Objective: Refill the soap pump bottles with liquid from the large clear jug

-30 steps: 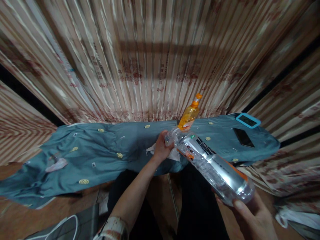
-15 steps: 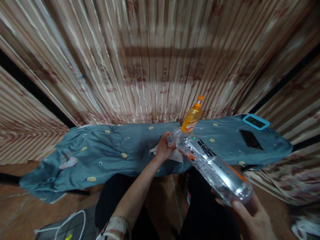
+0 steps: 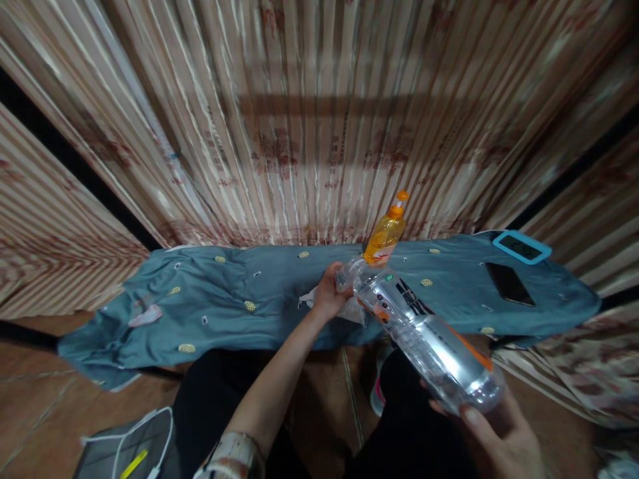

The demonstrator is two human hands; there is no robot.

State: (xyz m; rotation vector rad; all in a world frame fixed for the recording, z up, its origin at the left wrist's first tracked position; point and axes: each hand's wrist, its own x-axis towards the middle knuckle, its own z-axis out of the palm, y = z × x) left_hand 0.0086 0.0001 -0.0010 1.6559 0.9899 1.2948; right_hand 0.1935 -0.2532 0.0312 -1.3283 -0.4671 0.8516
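"Where was the clear bottle (image 3: 432,342)?"
"It slanted over the desk's (image 3: 277,283) near edge; left hand (image 3: 330,296) gripped its neck, right hand (image 3: 504,432) its base."
"Room?"
"Tight beside the yellow bottle (image 3: 385,234), wider toward the phone (image 3: 509,283)."

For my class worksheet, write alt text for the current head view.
A person holds a clear plastic bottle slantwise, left hand at its neck, right hand at its base. Beyond, an orange-capped bottle stands on teal cloth.

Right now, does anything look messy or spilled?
The cloth looks rumpled at its left end, with a pale scrap lying there; the rest lies flatter. The big bottle tilts, but the left hand and right hand hold it. I see no spill.
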